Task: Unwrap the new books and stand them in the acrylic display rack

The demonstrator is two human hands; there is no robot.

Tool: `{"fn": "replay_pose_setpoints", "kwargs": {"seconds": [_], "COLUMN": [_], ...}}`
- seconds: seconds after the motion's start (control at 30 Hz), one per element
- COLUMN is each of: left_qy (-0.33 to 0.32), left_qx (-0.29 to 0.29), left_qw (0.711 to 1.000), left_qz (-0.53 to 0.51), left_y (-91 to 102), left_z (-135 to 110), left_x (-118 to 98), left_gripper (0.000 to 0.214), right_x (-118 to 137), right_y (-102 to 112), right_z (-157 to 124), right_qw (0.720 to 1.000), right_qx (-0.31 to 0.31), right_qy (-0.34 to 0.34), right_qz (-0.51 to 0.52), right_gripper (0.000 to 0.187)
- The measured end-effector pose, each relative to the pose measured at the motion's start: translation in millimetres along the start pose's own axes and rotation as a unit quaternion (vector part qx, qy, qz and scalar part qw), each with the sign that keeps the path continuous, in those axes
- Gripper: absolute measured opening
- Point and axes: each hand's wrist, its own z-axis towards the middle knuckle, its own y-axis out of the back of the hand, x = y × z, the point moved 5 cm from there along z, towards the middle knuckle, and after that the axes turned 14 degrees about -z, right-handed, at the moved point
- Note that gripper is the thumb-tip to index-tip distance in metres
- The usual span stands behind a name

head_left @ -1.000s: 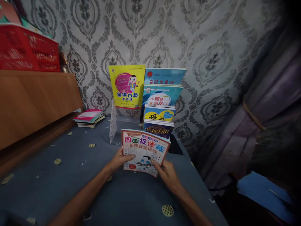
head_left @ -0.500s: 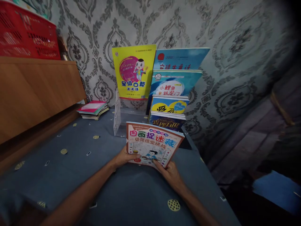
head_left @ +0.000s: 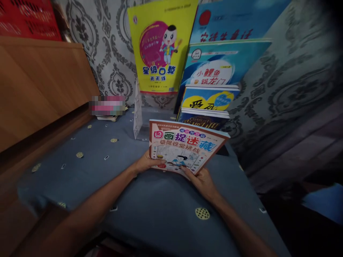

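Book rack at a part-filled stage, seen from the head; the brown-edged book [head_left: 184,142] is in both hands, in front of the clear plastic rack [head_left: 137,116] and above the table [head_left: 93,171], its cover facing the wearer and its top tilted away. The left hand [head_left: 144,163] is closed on the lower left corner, thumb across the front; the right hand [head_left: 201,180] is closed on the lower right edge, thumb likewise on the cover; the fingers behind the book are mostly hidden.

Done, as far as can be judged: five books stand face outward; the yellow book [head_left: 160,46] is high on the left, and on the right, in steps from back to front, come the blue book [head_left: 241,21], the teal book [head_left: 214,64], the blue-and-yellow book [head_left: 211,98] and the dark blue book [head_left: 206,119]; below the yellow book, bare plastic shows.

Left, by the same judgement: the brown-edged book is not yet released; it overlaps the foot of the dark blue book in this view, and whether it touches the rack cannot be told; a stack of books [head_left: 108,110], partly blurred, lies flat near the cabinet [head_left: 40,85]; whether it belongs to the same work is not shown.
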Motion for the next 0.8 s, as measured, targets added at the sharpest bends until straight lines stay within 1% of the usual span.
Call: {"fn": "replay_pose_setpoints", "kwargs": {"seconds": [0.13,0.33,0.5,0.8], "left_qy": [-0.006,-0.006,-0.01,-0.015], "left_qx": [0.003,0.01,0.002,-0.011], "left_qw": [1.0,1.0,1.0,1.0], "left_qz": [-0.004,0.006,-0.006,-0.006], "left_y": [-0.1,0.7,4.8,4.3], "left_z": [-0.5,-0.8,-0.2,-0.2], "left_x": [-0.6,-0.3,2.8,3.1], "left_gripper": [0.06,0.057,0.064,0.059], "right_x": [-0.4,-2.9,-1.0,3.7], "right_y": [0.3,-2.0,-3.1,-3.1], "right_z": [0.0,-0.6,-1.1,-0.8], "right_qw": [1.0,1.0,1.0,1.0], "right_qx": [-0.011,-0.009,-0.006,-0.004], "right_qy": [0.008,0.006,0.001,-0.006], "right_qz": [-0.01,-0.011,-0.012,-0.006], "right_gripper": [0.041,0.043,0.044,0.046]}}
